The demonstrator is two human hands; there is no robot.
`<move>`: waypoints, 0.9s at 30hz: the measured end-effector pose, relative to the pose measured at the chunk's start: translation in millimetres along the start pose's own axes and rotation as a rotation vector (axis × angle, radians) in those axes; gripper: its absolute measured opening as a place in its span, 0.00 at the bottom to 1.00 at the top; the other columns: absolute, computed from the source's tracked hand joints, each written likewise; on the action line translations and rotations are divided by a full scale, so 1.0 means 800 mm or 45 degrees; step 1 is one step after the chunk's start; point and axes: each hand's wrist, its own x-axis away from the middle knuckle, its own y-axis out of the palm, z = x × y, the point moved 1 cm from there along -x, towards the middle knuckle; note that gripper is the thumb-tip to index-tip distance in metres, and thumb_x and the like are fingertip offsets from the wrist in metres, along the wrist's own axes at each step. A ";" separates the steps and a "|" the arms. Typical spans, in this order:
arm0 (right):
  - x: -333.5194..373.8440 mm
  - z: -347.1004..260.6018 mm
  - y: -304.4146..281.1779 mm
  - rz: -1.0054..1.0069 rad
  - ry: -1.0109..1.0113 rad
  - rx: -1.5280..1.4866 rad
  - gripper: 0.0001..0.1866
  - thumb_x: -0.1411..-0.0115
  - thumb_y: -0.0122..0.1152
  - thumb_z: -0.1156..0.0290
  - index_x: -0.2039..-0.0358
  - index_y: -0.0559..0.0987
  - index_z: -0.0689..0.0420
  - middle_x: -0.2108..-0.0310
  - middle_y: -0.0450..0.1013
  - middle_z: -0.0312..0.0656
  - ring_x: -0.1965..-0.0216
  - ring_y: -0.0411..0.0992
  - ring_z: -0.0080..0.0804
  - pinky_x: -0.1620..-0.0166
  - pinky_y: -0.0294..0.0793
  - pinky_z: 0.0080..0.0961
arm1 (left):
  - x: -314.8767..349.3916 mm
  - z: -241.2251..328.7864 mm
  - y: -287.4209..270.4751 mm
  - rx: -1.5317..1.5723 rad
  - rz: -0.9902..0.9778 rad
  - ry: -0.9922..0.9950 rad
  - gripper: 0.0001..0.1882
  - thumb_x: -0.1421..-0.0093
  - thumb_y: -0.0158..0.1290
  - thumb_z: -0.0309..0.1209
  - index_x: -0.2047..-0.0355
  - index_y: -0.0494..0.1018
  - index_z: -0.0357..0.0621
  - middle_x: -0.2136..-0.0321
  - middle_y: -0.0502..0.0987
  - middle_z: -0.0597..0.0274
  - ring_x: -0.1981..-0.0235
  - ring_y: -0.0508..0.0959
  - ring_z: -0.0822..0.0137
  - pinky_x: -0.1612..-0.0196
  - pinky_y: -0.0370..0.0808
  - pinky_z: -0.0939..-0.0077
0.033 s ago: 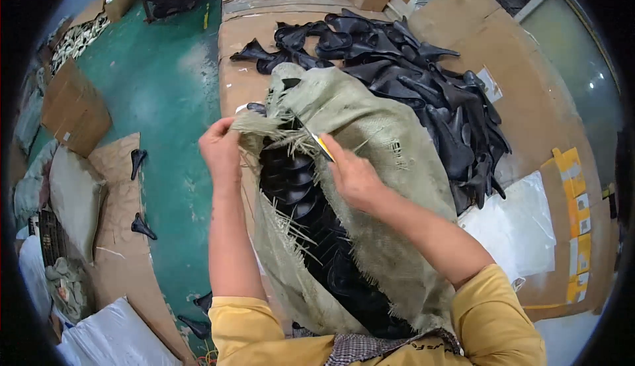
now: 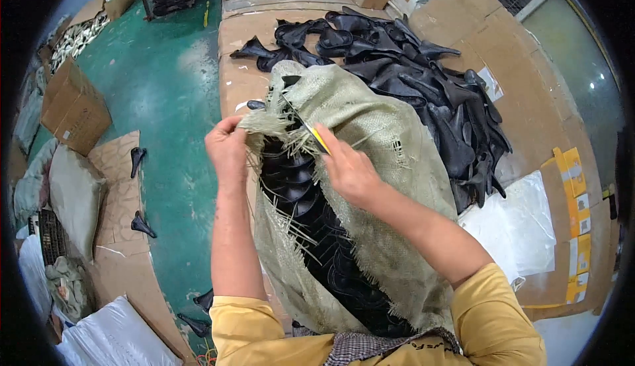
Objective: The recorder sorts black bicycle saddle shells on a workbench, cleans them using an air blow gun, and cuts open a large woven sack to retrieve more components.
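Note:
A pale green woven sack lies before me, slit lengthwise with frayed edges. Through the slit shows a row of nested black bicycle saddles. My left hand is closed on a frayed flap of the sack at the slit's far end. In my right hand is a utility knife with a yellow and black handle. Its thin blade points away and to the left, against the sack fabric beside the flap. My fingers partly cover the handle.
A heap of loose black saddles covers the far right of the cardboard-topped table. White sheeting lies at right. On the left, a cardboard box, stuffed sacks and a few saddles rest on the floor.
My left hand has shifted slightly right with the sack flap. The knife in my right hand has moved a little to the left.

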 end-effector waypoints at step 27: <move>-0.018 -0.004 -0.113 0.280 -0.076 0.213 0.27 0.44 0.49 0.73 0.43 0.58 0.53 0.60 0.68 0.53 0.65 0.70 0.52 0.60 0.71 0.39 | -0.041 -0.024 0.033 -1.451 -0.781 0.284 0.44 0.63 0.64 0.30 0.44 0.57 0.45 0.48 0.64 0.53 0.45 0.62 0.54 0.46 0.61 0.66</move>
